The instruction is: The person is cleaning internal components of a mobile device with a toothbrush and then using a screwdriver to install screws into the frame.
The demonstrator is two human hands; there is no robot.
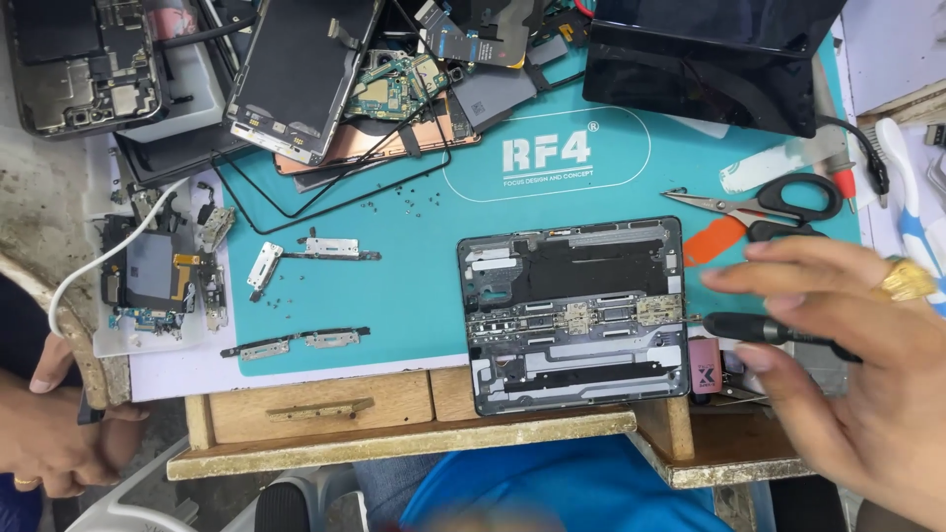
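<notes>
Right hand (847, 355) fingers grip a black screwdriver (769, 330), tip just right of the opened phone (574, 313)

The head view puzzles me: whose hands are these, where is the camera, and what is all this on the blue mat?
There is no machine here. A person wears a camera on the head, so you look down on their workbench. Their right hand, blurred and wearing a gold ring, holds a slim black tool, probably a screwdriver, pointed at an opened folding phone lying flat on the teal work mat. The hands at the lower left rest off the mat; whether they are the wearer's or another person's cannot be told. Also on the mat: scissors, small metal strips, tiny screws. More dismantled phones and circuit boards are piled along the top.
</notes>
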